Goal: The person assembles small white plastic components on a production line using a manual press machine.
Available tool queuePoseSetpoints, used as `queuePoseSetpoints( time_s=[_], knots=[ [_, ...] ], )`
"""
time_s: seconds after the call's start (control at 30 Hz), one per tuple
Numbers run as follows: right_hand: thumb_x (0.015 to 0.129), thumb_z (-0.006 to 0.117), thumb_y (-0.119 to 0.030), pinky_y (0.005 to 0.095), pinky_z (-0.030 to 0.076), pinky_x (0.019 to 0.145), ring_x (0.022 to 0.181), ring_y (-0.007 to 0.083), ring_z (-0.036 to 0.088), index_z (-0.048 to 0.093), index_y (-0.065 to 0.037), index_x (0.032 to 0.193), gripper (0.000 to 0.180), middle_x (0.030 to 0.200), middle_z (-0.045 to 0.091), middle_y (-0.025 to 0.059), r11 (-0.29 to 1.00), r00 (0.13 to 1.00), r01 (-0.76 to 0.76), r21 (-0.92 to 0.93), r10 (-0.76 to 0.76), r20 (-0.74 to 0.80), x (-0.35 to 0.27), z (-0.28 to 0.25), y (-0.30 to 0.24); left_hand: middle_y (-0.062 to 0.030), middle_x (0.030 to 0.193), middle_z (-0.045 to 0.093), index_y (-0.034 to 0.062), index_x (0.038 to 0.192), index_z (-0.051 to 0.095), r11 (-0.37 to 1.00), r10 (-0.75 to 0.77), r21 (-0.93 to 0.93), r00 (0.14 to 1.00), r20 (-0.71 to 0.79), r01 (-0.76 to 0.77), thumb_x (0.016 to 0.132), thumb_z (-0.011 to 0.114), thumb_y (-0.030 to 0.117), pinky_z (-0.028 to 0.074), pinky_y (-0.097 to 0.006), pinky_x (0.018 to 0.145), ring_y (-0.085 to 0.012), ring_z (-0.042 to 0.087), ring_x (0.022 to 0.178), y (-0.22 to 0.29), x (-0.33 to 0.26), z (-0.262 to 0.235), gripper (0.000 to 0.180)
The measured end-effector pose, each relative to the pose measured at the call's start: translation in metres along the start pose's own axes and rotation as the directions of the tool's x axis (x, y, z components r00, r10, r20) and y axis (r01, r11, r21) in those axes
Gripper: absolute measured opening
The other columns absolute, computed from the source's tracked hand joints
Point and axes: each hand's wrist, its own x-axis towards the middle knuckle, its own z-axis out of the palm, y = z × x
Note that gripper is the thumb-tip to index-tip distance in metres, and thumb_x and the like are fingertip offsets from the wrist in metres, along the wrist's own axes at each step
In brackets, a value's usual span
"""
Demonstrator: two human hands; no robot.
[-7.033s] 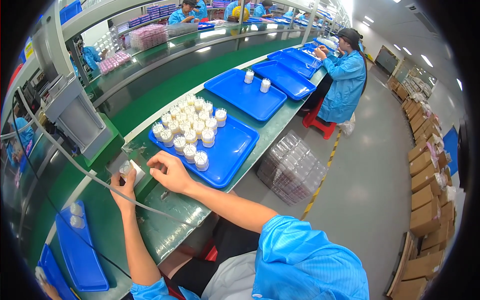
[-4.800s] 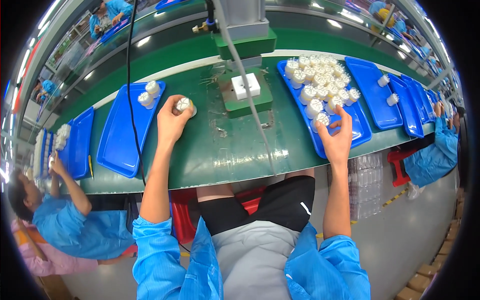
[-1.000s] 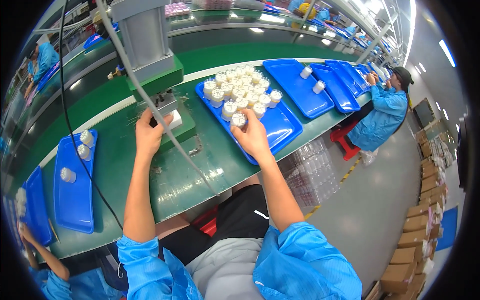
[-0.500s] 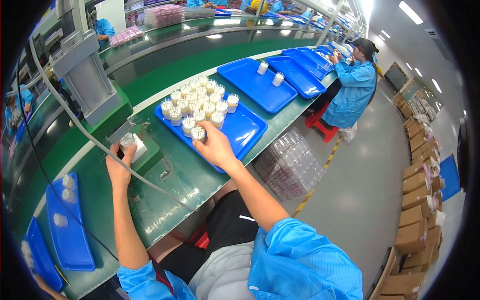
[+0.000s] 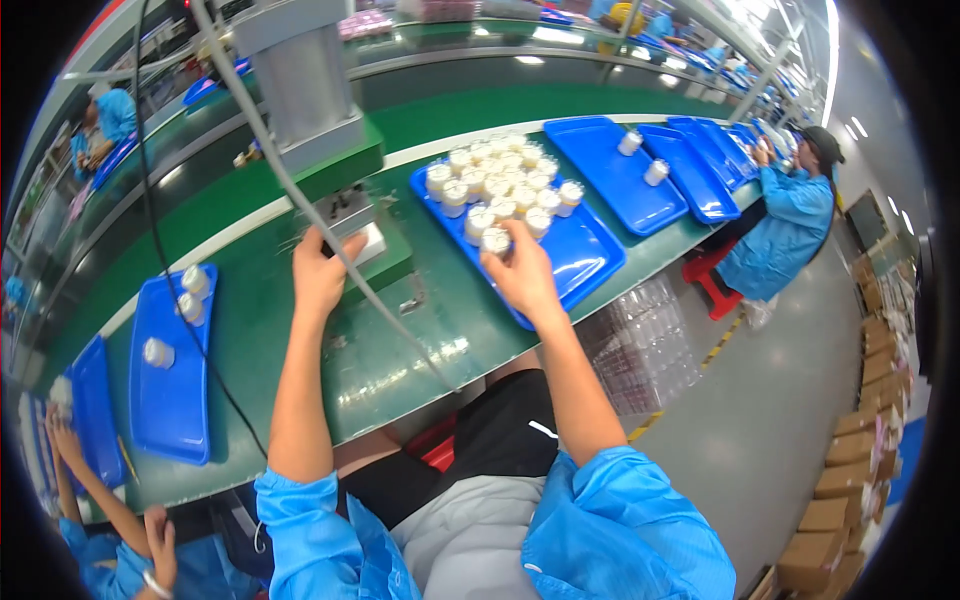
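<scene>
Head view: right hand [image 5: 522, 278] over near edge of blue tray [image 5: 590, 262], fingers curled round a small white cap-shaped part [image 5: 495, 240], pinching it at front of the cluster of white parts [image 5: 500, 185]. Left hand [image 5: 320, 272] at base of green press fixture [image 5: 345, 215], fingers bent onto the white block under the press head; can't tell if it grips anything. Black cable [image 5: 370, 300] crosses the green bench [image 5: 400, 350] btwn the arms. Second blue tray [image 5: 172, 370] w/ a few white parts sits well to the left.
</scene>
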Motion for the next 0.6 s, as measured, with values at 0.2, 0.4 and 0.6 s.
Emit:
queuePoseSetpoints(
  time_s=[0.2,0.4,0.6],
  knots=[
    [0.082,0.077,-0.018,0.0348,0.050,0.062,0.065,0.0185,0.063,0.057,-0.002,0.126,0.051,0.077,0.065,0.0123,0.999,0.999,-0.014,0.038,0.013,0.032,-0.001,0.003,-0.007,-0.0057,0.097,0.068,-0.0026,0.107,0.069,0.999,-0.001,0.040,1.000,-0.011,0.002,0.079,0.082,0.023,0.048,-0.028,0.079,-0.0138,0.060,0.087,0.005,-0.002,-0.005,0.040],
    [0.082,0.076,-0.018,0.0337,0.049,0.060,0.063,0.0159,0.060,0.057,-0.002,0.127,0.052,0.074,0.064,0.0094,0.999,0.999,-0.039,0.012,0.039,0.039,-0.001,0.000,-0.005,-0.0067,0.098,0.065,-0.0015,0.106,0.069,0.999,0.029,0.037,1.000,0.008,-0.029,0.079,0.082,0.025,0.047,-0.030,0.079,-0.0146,0.058,0.086,-0.001,0.000,-0.004,0.040],
    [0.082,0.076,-0.018,0.0364,0.050,0.066,0.069,0.0211,0.062,0.057,-0.003,0.127,0.052,0.081,0.065,0.0128,0.998,0.996,-0.060,0.010,0.059,0.069,0.001,0.001,-0.006,-0.0074,0.092,0.062,-0.0024,0.100,0.069,0.996,0.044,-0.075,0.999,-0.015,-0.045,0.079,0.082,0.027,0.045,-0.030,0.074,-0.0162,0.054,0.081,-0.014,0.003,-0.001,0.039]
  ],
)
